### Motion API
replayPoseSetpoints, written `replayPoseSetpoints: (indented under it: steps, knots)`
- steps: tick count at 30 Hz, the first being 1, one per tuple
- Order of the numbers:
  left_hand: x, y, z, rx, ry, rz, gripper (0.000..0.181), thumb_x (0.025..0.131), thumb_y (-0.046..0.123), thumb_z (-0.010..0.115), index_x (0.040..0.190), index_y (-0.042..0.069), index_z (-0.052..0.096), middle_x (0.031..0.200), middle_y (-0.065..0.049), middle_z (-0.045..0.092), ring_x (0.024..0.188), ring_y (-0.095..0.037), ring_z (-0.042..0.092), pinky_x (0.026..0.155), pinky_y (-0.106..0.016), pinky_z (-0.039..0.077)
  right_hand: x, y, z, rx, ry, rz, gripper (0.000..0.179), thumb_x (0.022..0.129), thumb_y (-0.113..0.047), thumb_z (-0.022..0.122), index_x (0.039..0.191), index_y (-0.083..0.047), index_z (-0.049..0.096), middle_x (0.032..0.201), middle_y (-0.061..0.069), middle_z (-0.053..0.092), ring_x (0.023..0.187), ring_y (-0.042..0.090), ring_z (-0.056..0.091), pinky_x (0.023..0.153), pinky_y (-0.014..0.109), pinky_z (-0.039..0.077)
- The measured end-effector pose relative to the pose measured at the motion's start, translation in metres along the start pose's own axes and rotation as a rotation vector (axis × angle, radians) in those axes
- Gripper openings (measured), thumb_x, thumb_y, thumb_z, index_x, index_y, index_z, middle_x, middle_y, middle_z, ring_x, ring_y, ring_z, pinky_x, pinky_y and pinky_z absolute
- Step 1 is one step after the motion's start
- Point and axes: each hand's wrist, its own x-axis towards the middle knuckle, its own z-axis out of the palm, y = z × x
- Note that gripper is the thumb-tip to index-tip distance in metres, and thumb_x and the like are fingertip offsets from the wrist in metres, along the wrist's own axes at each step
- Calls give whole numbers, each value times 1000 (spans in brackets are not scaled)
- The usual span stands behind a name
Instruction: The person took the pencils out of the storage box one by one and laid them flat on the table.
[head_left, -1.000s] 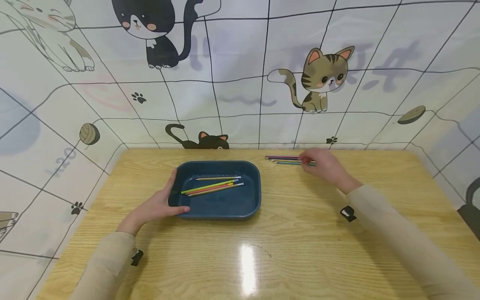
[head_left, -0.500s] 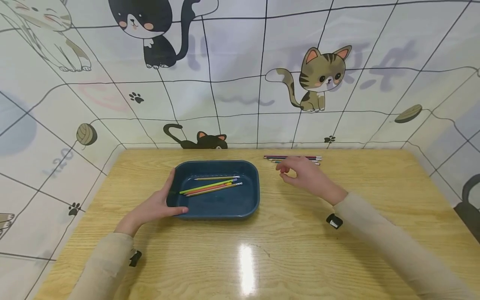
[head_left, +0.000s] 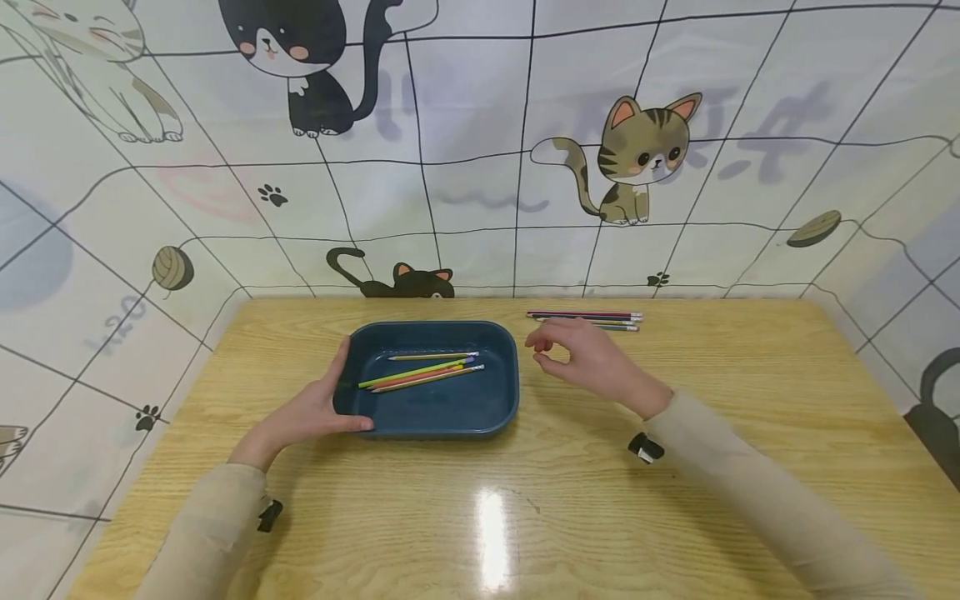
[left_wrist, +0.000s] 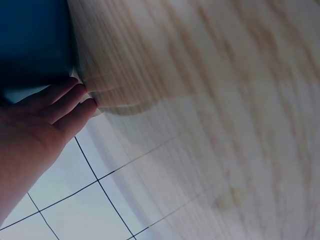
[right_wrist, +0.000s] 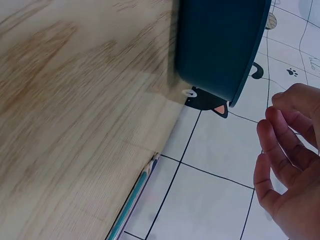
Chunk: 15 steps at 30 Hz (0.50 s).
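On the table stands a dark blue rectangular tray (head_left: 442, 417) with several pencils (head_left: 420, 379) lying inside, one apart from the rest. My left hand (head_left: 315, 408) rests at its left end, thumb over the near rim and straight fingers along the outer wall. In the left wrist view those fingers (left_wrist: 62, 105) touch the tray's side. Just right of the tray, my right hand (head_left: 581, 358) hovers over the table, loosely curled, with nothing held. Behind it lie several more pencils (head_left: 592, 315), side by side and partly hidden by the hand; the right wrist view catches their tips.
A wall cover (head_left: 480, 192) printed with cats and grid lines rises directly behind the wooden table (head_left: 420, 517) and along both sides. A dark curved object (head_left: 937, 408) is partly visible at the right edge.
My right hand has let go of the pencils at the back and moved left and slightly nearer, to beside the tray. The left hand and the tray stay in place.
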Motion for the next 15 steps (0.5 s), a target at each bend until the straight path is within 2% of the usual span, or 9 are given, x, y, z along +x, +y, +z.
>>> replayPoseSetpoints:
  steps: [7,15]
  knots:
    - [-1,0,0,10,1,-3,128,77,40,82,152,20,-21,155,-31,3,136,-51,21,105,-61,25,7,-9,8,71,29,-28,17,84,-1,71,101,-4,70,89,1,64,81,21,60,71,37,51]
    - [-1,1,0,12,4,-11,129,76,40,82,152,20,-21,155,-31,3,136,-51,22,105,-61,25,16,-19,18,136,16,-40,19,84,-1,72,103,-2,69,92,3,64,83,21,60,73,39,52]
